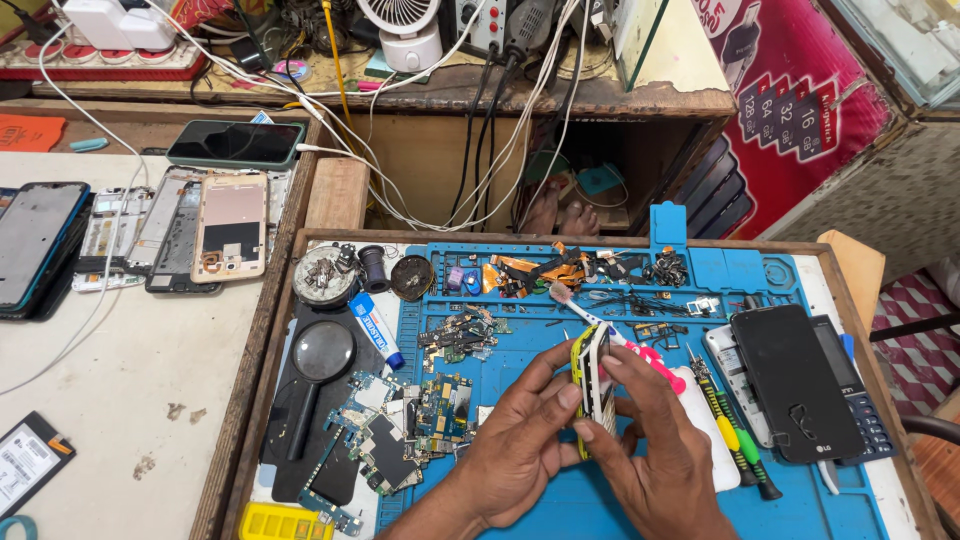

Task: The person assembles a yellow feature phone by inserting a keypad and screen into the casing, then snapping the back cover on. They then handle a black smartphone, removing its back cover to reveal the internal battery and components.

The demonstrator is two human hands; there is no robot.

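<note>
Both hands grip a small phone [592, 372] held on edge above the blue mat [620, 500], the left hand [520, 450] pinching its near side and the right hand [655, 450] clasping the far side. The mat covers a wooden-rimmed surface [262, 330]; left of it lie circuit boards [400, 420] and a magnifier [318, 360], right of it a black phone [795, 385]. Beyond the mat, cables [480, 130] hang over a wooden shelf [600, 100].
</note>
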